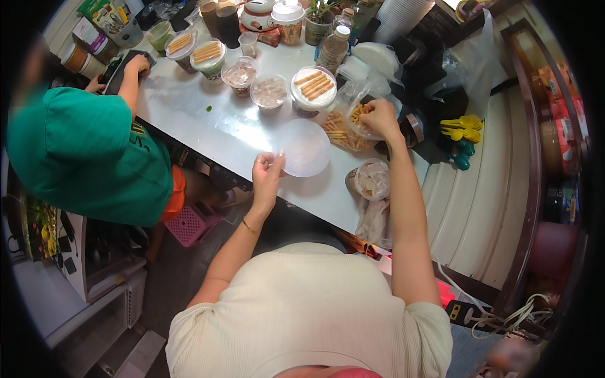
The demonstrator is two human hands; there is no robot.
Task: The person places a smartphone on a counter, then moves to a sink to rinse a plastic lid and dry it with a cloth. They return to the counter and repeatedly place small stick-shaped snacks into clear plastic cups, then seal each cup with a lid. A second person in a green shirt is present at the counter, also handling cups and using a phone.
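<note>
My left hand (268,170) pinches the near-left edge of a round, translucent plastic lid (305,148), held flat over the white table. My right hand (380,118) reaches into the mouth of a clear plastic bag (343,133) full of thin biscuit sticks. Its fingers are closed at some sticks (358,114); the fingertips are partly hidden. Beyond the lid stands a cup (313,89) topped with white cream and several biscuit sticks. Left of it are two cups of ice (269,92), then two more cups (208,55) with sticks on top.
A lidded cup of ice (372,179) stands near the table's right front. Bottles (333,49), stacked lids (377,61) and a plant pot (319,26) line the back. Yellow spoons (462,128) lie at right. A person in a green top (88,157) works at the left end.
</note>
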